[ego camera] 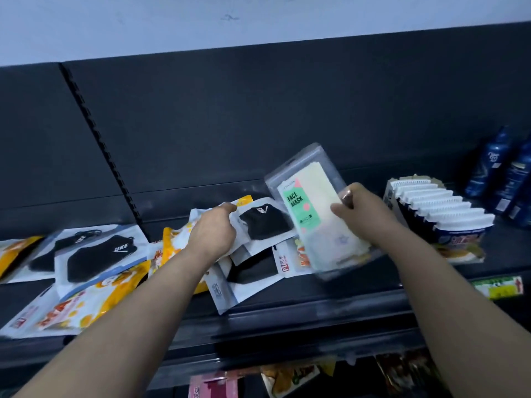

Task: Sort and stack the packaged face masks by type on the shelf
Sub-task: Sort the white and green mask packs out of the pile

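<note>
- Left end of the shelf (287, 314): glossy orange packs (86, 305) and a flat black-mask pouch (97, 255) overlap in a loose, unsorted heap reaching the front edge. The slick film could let the lower ones slide off if they are nudged.
- The left grip (214, 235) is closed on the left edge of a white-backed black-mask pack (264, 222), which lies on the middle heap. Pulling it could drag the packs beneath it forward.
- The right grip (352, 206) clasps the right edge of a clear pack (313, 214) labelled FACE MASK, held tilted above the middle of the shelf. It is smooth, rectangular and held on one side only, so it may twist or slip.
- Right end: a carton of white-topped sachets (436, 208) stands beside blue bottles (500, 168). A wide swing could knock them.
</note>
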`<state>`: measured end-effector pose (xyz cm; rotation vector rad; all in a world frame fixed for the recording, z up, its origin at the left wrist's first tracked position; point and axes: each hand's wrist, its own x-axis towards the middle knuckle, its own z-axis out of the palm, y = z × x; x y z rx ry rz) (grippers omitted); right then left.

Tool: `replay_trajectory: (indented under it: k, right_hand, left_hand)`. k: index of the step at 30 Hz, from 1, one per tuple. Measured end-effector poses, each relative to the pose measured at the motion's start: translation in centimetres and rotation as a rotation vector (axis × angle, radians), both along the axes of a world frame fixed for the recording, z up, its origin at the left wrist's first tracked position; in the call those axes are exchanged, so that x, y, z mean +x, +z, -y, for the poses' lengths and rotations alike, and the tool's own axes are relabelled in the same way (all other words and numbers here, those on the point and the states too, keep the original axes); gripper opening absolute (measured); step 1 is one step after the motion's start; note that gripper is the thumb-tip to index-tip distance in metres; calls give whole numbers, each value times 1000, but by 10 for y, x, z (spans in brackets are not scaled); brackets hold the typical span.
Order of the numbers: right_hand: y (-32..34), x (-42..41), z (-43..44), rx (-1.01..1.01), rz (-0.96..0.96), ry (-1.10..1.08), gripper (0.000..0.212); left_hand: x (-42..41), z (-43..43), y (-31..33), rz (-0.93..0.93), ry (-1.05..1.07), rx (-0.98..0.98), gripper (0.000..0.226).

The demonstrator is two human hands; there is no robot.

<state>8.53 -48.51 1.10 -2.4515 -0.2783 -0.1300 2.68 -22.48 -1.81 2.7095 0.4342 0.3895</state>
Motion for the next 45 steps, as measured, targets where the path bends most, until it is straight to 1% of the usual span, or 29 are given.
replay_trajectory:
  k: [3,6,9,11,13,15,18,20,22,24,25,28,30,31,32,34,35,36,38,39,40,42,44,45]
  right_hand:
    - [-24,-4,-33,198,-123,62,24]
    - [-43,-13,-75,285,-198,140,19]
    - [-51,-21,-114,331,-215,209,15]
    - [-49,-26,-140,356,-220,231,16]
    - [-47,-31,-165,337,-219,256,21]
    - [-44,-43,-192,331,-234,300,27]
    - [-47,-60,-229,387,-253,326,25]
    - [-50,-70,-253,400,-236,311,21]
    - [-52,-80,-276,429,-224,278,15]
    - [-53,-87,-298,461,-209,251,12]
    - [-54,-89,-305,465,-204,230,12]
    - [-49,-94,-332,448,-197,146,18]
    - [-43,-99,-350,417,-161,108,20]
    - [-40,-102,-361,438,-164,112,20]
    - [-38,-107,-373,484,-189,130,19]
    - [-37,-119,-398,585,-276,191,11]
    - [-38,-126,-413,618,-324,222,7]
    - [-40,-134,-426,642,-369,251,7]
    - [-43,-144,-447,663,-425,299,12]
    - [-45,-146,-456,626,-426,328,15]
    - [-47,-146,-462,528,-393,365,17]
    - [-52,-142,-468,190,-245,450,22]
    - [-58,-137,-471,-181,35,471,20]
    - [-61,-134,-474,-307,196,479,18]
  left_hand:
    - [-10,-15,3,-24,45,15,56]
    - [-28,-45,2,-60,105,35,54]
    - [-53,-82,2,-107,171,35,53]
    - [-74,-111,0,-125,236,31,43]
    - [-92,-140,-5,-139,278,46,37]
    - [-110,-169,-9,-161,325,46,44]
    - [-133,-201,-17,-254,387,58,49]
    - [-148,-223,-23,-329,367,81,46]
    - [-159,-244,-30,-411,270,133,43]
    - [-161,-256,-40,-457,172,153,46]
    - [-160,-255,-44,-449,153,100,47]
    - [-155,-264,-49,-329,104,-126,46]
    - [-153,-277,-41,-205,158,-225,40]
    - [-154,-288,-35,-99,224,-292,36]
    - [-157,-299,-27,13,276,-413,34]
    - [-163,-316,-12,181,276,-887,41]
    - [-169,-321,-7,195,232,-1096,41]
    - [-174,-325,-3,189,177,-1221,37]
    - [-181,-331,-1,170,153,-1238,22]
    - [-185,-334,-3,191,192,-1204,16]
    - [-187,-343,-9,236,246,-1162,12]
    - [-188,-364,-20,299,356,-1037,13]
    - [-193,-382,-23,334,451,-919,18]
    - [-196,-389,-22,358,495,-865,23]
